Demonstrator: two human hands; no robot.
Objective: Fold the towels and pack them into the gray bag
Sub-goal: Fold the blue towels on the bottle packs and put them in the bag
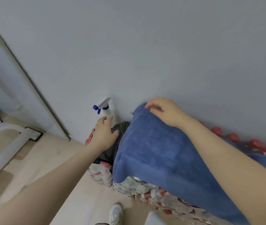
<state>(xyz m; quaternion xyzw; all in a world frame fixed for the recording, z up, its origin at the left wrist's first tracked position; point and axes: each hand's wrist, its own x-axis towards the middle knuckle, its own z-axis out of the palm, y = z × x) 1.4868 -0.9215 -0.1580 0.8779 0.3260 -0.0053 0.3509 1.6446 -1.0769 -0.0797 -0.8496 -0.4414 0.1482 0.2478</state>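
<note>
A blue towel lies spread over shrink-wrapped packs of red-capped bottles along the wall. A dark gray fabric, probably the gray bag, is bunched to the left of the towel, partly hidden. My left hand rests on that gray fabric with fingers spread and relaxed. My right hand hovers at the towel's far corner with its fingers loosely curled; I cannot tell if it touches the cloth.
A white spray bottle with a blue trigger stands against the wall just beyond my left hand. A white door or panel leans at the left. My white shoe is on the light wooden floor.
</note>
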